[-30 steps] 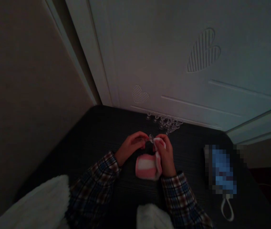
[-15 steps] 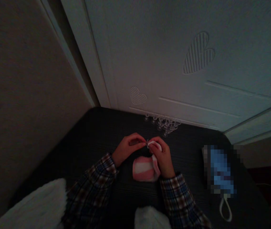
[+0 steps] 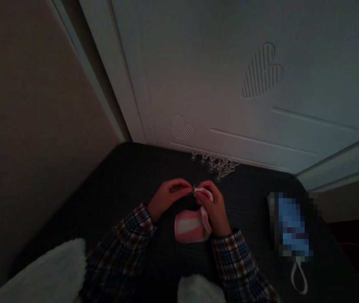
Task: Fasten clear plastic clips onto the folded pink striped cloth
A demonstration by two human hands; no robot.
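My left hand [image 3: 166,198] is closed in a pinch on a small clear piece [image 3: 194,189], which looks like a suction cup; its details are too small to tell. Opposite it, my right hand [image 3: 215,206] grips a bunched edge of a pink-and-white striped cloth [image 3: 189,227]. The fingertips of both hands nearly meet at the clear piece, where the white edge of the cloth comes up against it. The rest of the cloth hangs down or lies below the right hand, folded over near the palm.
Several clear suction cups [image 3: 220,166] lie clustered at the back of the dark table [image 3: 119,176], against a white panel [image 3: 198,84] with raised hearts. A blurred blue item [image 3: 293,225] with a looped strap lies on the right. White fluffy fabric [image 3: 49,273] is at the lower left.
Both hands keep their pinch at nearly the same spot. The cloth's lower part has shifted very slightly down and left; otherwise little differs.
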